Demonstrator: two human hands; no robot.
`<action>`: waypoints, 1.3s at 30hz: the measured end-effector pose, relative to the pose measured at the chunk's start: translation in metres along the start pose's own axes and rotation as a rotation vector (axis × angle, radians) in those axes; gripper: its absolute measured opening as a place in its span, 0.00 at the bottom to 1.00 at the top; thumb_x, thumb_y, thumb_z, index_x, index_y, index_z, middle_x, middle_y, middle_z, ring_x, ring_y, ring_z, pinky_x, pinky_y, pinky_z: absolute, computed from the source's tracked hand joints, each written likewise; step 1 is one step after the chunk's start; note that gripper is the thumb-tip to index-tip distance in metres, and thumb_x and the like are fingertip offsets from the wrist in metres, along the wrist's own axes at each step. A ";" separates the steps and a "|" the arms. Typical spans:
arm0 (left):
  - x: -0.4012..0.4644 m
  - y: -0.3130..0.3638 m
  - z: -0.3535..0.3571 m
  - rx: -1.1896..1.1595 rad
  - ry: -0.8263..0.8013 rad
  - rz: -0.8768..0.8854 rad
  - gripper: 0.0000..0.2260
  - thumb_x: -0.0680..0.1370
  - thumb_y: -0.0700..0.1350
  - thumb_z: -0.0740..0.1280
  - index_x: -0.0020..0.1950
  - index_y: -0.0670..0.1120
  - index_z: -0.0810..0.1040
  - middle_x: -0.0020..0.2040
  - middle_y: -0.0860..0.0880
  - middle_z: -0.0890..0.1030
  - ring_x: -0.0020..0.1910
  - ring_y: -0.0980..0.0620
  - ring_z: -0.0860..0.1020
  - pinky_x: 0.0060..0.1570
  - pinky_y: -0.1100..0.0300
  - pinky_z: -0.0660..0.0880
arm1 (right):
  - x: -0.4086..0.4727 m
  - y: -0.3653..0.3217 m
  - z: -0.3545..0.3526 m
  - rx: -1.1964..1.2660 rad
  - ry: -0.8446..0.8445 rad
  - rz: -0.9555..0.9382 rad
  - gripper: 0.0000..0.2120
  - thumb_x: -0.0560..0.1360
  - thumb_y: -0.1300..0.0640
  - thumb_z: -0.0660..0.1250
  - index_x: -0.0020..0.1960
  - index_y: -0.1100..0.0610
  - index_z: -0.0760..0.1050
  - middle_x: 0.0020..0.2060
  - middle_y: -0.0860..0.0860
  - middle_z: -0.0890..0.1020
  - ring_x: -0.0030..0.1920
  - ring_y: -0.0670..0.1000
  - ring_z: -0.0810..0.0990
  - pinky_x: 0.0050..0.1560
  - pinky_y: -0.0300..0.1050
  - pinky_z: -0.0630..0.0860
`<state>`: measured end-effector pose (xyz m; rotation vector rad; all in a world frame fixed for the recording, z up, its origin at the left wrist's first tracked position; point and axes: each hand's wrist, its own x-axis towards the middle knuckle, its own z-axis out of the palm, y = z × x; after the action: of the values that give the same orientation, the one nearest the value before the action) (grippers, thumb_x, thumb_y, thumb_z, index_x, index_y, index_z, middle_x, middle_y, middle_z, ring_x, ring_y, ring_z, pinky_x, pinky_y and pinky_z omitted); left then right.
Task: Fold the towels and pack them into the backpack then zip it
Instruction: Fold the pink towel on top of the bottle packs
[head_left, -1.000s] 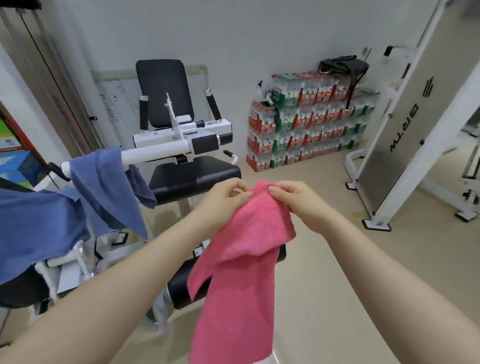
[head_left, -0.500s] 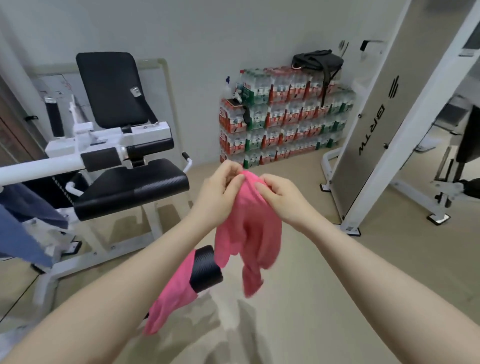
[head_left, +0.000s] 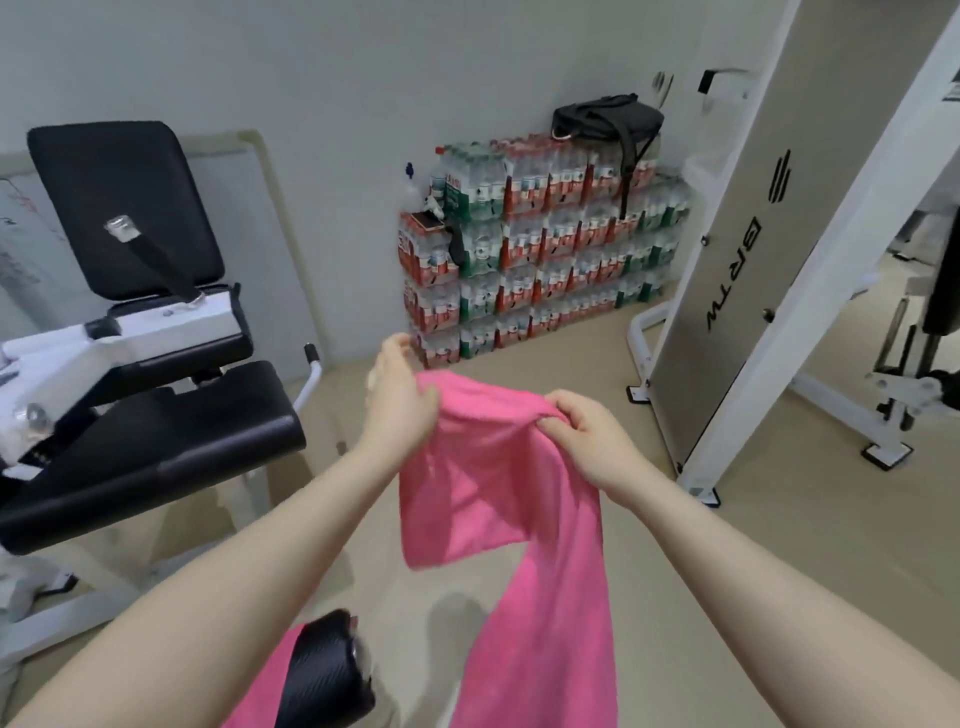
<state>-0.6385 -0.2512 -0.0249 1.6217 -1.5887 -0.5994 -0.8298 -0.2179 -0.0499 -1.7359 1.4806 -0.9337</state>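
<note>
Right now, in the head view, your left hand (head_left: 397, 402) pinches one end of the pink towel's (head_left: 498, 483) top edge and your right hand (head_left: 582, 436) pinches the other end, fingers curled over the cloth. You hold it up at arm's length so that it hangs free and the corners can be matched; between your hands the edge sags a little, and a shorter flap hangs in front of the longer tail that drops below your right wrist. A second strip of pink shows under your left forearm, draped at a black padded roller (head_left: 327, 670); whether it is the same towel I cannot tell.

For room: left of your left hand the black seat (head_left: 156, 441) of the gym machine juts close, and right of your right hand stands the white frame panel (head_left: 769, 260). Ahead and below is bare floor (head_left: 779, 545). A black bag (head_left: 608, 117) sits on the stacked bottle packs (head_left: 545, 249) well beyond your hands; judging by the task, it may be the backpack.
</note>
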 end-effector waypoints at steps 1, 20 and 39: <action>0.015 0.001 0.015 0.063 -0.097 0.151 0.23 0.75 0.36 0.61 0.69 0.42 0.62 0.64 0.45 0.71 0.64 0.48 0.69 0.66 0.57 0.65 | 0.021 0.001 -0.008 -0.100 -0.028 -0.034 0.06 0.75 0.64 0.62 0.47 0.61 0.78 0.41 0.50 0.78 0.42 0.46 0.74 0.40 0.28 0.66; 0.388 0.106 0.196 -0.739 -0.133 -0.057 0.07 0.80 0.47 0.58 0.43 0.50 0.70 0.43 0.52 0.74 0.41 0.55 0.73 0.44 0.60 0.72 | 0.391 0.111 -0.178 0.329 0.072 0.003 0.04 0.74 0.63 0.66 0.42 0.56 0.76 0.35 0.47 0.78 0.31 0.38 0.77 0.33 0.30 0.73; 0.778 0.060 0.326 -0.786 0.295 -0.376 0.08 0.78 0.42 0.63 0.38 0.49 0.73 0.36 0.52 0.74 0.34 0.57 0.70 0.33 0.67 0.69 | 0.838 0.230 -0.309 -0.236 -0.363 0.236 0.13 0.73 0.64 0.61 0.44 0.51 0.81 0.43 0.47 0.82 0.43 0.49 0.80 0.41 0.42 0.75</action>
<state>-0.8444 -1.0717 -0.0282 1.3053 -0.6839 -0.9763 -1.1252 -1.0905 0.0006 -1.7325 1.5499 -0.3104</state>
